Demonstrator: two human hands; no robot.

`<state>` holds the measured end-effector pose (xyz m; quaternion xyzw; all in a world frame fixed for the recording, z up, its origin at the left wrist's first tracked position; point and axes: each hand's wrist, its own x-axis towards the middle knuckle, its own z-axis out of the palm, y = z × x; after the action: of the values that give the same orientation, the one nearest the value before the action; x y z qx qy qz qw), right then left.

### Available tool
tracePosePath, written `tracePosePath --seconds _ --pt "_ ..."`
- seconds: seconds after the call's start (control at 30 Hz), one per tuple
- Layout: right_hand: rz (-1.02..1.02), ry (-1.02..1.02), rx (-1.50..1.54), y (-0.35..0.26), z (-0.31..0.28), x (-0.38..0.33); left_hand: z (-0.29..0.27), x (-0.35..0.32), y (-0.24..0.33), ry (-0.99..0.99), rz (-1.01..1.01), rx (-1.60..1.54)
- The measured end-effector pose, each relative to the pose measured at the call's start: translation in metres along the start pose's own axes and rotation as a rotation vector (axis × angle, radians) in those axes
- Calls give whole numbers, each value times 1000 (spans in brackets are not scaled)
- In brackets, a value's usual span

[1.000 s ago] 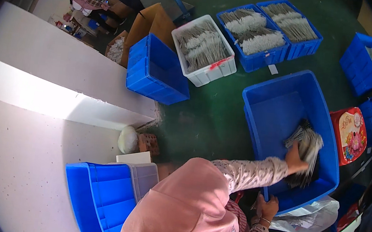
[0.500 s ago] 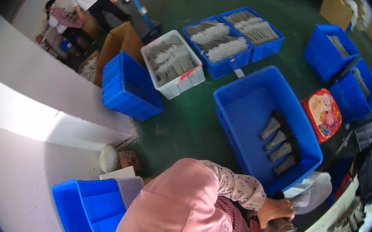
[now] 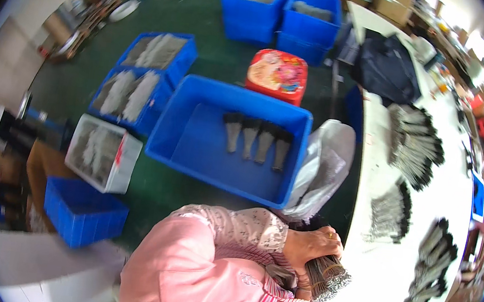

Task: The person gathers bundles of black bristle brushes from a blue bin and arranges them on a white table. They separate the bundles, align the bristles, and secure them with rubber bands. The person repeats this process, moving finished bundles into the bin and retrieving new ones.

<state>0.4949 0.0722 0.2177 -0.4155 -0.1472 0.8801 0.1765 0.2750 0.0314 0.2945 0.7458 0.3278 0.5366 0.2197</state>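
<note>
At the near edge of the white table [image 3: 395, 270], I've got my left hand [image 3: 310, 246] wrapped tight around a bundle of thin grey rods [image 3: 326, 275], fingers curled over the top, a ring showing on one finger. The bundle points down and toward the table, its cut ends fanned out just over the table edge. My right hand is hidden under the pink sleeve [image 3: 205, 266] and the bundle, so I can't tell its grip.

Landmark = the big blue bin [image 3: 228, 137], straight ahead of the hand, on the green floor.
- Inside the big blue bin: four dark-tipped grey bundles [image 3: 257, 139] lying side by side near the far wall, rest of the bottom bare.
- Touching the big blue bin's right corner: a clear plastic bag [image 3: 324, 166], slumped between bin and table.
- Just behind the big blue bin: a red lidded box [image 3: 277, 74].
- Further behind: two blue bins [image 3: 287, 16] side by side, grey stock in them.
- Left of the big blue bin: two blue bins of grey bundles [image 3: 143, 77], then a white bin [image 3: 104, 153] of the same, then a small blue crate [image 3: 84, 213] nearer me.
- Right of the big blue bin, on the table: several loose piles of dark-tipped bundles [image 3: 412, 146], well apart from my hand.
</note>
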Motion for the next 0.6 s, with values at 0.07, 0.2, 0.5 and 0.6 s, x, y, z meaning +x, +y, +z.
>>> tracePosePath --seconds 0.07,0.2,0.5,0.6 --pt "-35 -42 112 4 4 -8 2 12 1 -74 -26 -35" --pt "-93 -244 382 2 20 -15 9 42 1 -204 -4 -86" --pt "-549 -247 213 -56 -2 -93 21 156 16 -802 585 363" --pt "-723 -231 -77 -45 -18 -130 57 182 9 -996 817 458"
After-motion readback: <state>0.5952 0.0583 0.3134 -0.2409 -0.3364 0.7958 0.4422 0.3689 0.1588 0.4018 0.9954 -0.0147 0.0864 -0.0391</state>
